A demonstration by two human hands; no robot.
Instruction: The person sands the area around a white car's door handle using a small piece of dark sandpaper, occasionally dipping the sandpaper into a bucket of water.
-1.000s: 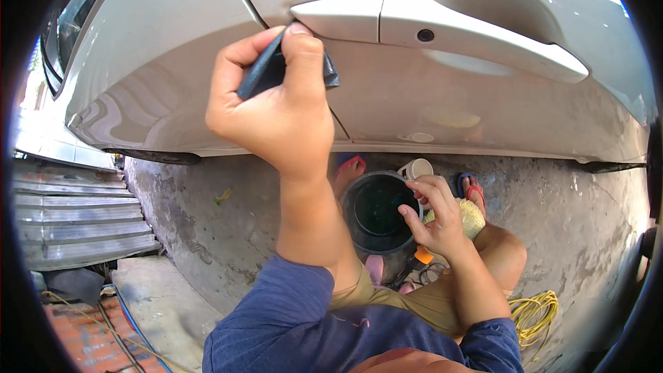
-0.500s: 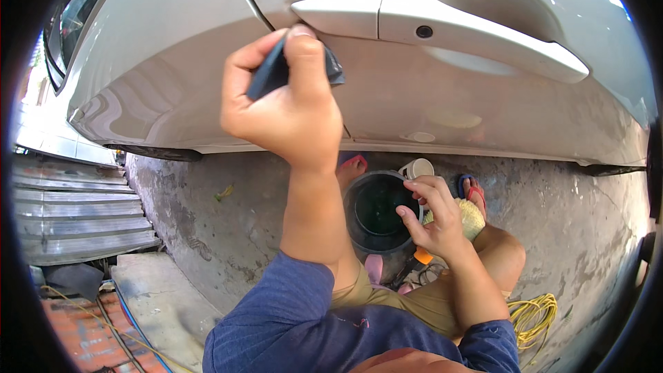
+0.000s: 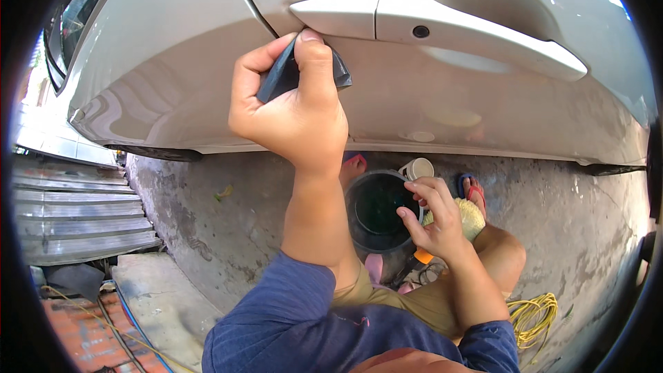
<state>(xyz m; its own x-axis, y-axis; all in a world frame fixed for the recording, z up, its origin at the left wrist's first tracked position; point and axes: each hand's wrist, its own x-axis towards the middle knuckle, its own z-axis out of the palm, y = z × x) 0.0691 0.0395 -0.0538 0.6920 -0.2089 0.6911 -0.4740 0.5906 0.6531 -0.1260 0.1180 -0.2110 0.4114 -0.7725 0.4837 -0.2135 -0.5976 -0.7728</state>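
In my left hand (image 3: 293,107) is a folded piece of dark sandpaper (image 3: 342,72), pinched between thumb and fingers. The hand is at the car door (image 3: 414,90), just below the left end of the silver door handle (image 3: 469,27), by the seam between the panels. The face of the sandpaper toward the door is hidden. My right hand (image 3: 435,214) hangs over the right rim of a dark bucket (image 3: 358,235) of liquid, its fingers apart and loosely curved, nothing in them. Partly behind that hand lies a pale yellow sponge or mitt (image 3: 471,220).
A small white container (image 3: 418,168) stands behind the bucket. Near my legs lies an orange-and-black tool (image 3: 421,256). A yellow coiled cord (image 3: 533,318) rests on the concrete at right. Corrugated metal sheets (image 3: 83,214) and a pale board (image 3: 162,297) lie at left.
My left hand has shifted slightly right and down along the door with the sandpaper still pinched. My right hand stays over the bucket.
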